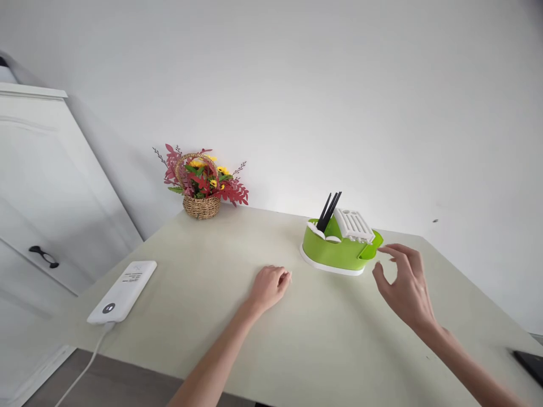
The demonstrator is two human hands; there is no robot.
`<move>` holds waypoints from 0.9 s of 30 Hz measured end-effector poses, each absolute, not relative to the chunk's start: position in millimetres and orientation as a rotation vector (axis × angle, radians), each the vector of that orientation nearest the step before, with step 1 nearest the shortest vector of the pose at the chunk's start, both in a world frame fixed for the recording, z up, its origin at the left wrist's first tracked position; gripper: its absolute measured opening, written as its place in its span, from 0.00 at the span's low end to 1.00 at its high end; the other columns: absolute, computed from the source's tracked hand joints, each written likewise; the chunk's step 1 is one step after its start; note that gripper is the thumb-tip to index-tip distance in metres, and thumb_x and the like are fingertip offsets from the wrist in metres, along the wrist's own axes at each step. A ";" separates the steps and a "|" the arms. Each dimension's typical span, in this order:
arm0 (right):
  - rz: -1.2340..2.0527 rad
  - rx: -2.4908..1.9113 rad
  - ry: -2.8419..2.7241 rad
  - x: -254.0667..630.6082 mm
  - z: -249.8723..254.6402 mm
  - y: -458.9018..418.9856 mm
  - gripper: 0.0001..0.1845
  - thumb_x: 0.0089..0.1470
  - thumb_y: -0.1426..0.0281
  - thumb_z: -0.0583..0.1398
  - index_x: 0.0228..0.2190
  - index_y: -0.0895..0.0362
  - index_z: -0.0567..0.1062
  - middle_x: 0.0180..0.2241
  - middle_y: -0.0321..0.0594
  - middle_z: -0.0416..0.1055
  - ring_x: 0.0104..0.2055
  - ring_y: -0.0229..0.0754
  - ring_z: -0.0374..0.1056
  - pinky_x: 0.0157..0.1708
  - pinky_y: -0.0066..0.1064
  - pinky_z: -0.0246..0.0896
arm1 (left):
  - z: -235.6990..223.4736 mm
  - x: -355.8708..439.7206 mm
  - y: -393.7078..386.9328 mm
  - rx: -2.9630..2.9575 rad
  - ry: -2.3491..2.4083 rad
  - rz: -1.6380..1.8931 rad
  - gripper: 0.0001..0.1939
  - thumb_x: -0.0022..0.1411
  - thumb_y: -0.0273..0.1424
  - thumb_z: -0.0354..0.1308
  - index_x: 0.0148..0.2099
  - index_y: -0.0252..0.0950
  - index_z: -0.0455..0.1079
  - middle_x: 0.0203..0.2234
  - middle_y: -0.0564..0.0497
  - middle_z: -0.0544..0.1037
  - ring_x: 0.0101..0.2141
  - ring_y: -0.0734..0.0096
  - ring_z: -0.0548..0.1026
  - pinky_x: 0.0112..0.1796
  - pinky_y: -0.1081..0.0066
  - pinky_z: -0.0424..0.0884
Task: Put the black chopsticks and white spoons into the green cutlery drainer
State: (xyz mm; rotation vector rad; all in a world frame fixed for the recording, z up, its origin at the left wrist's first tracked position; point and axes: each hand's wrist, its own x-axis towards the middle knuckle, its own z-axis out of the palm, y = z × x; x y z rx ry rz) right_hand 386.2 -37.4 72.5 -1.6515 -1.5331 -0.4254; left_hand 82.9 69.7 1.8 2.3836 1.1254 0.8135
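Note:
A green cutlery holder [328,252] on a white base stands toward the back right of the table. Black chopsticks [330,212] lean upright in its left part, and a white slotted rack [354,224] sits tilted over the right part. At its right end is a brighter green scoop-shaped piece [374,246]. My right hand [405,285] is beside this piece, thumb and fingers apart and nothing in them; I cannot tell whether a fingertip touches it. Resting on the table in front of the holder, my left hand [270,287] is curled closed, with nothing visible in it.
A wicker basket of artificial flowers [201,207] stands at the back left by the wall. On the left edge lies a white power bank [123,292] with a cable [87,364] hanging off. A dark flat object [529,362] lies at the right edge. A white cabinet [46,186] adjoins the left.

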 end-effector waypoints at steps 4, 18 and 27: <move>-0.318 -1.828 -1.513 412.4 33.8 -51.1 0.26 0.62 0.60 0.56 0.60 0.53 0.67 0.59 0.55 0.63 0.50 0.56 0.71 0.39 0.45 0.73 | 3.3 83.0 68.4 2.390 1.122 0.820 0.15 0.72 0.32 0.51 0.32 0.40 0.73 0.26 0.52 0.79 0.29 0.69 0.74 0.36 0.70 0.65; -0.502 -1.779 -1.786 416.1 -14.2 -17.2 0.39 0.64 0.67 0.53 0.72 0.51 0.46 0.70 0.55 0.50 0.72 0.64 0.49 0.62 0.61 0.60 | 4.5 83.6 68.2 2.415 1.152 0.798 0.17 0.74 0.36 0.48 0.33 0.39 0.72 0.28 0.50 0.80 0.31 0.66 0.75 0.39 0.67 0.67; -0.509 -1.850 -1.776 403.5 -21.2 -18.1 0.40 0.66 0.68 0.51 0.73 0.49 0.41 0.73 0.52 0.48 0.75 0.60 0.43 0.63 0.58 0.60 | 6.6 85.7 69.8 2.424 1.132 0.788 0.17 0.74 0.35 0.48 0.33 0.40 0.72 0.28 0.50 0.80 0.31 0.66 0.75 0.39 0.67 0.67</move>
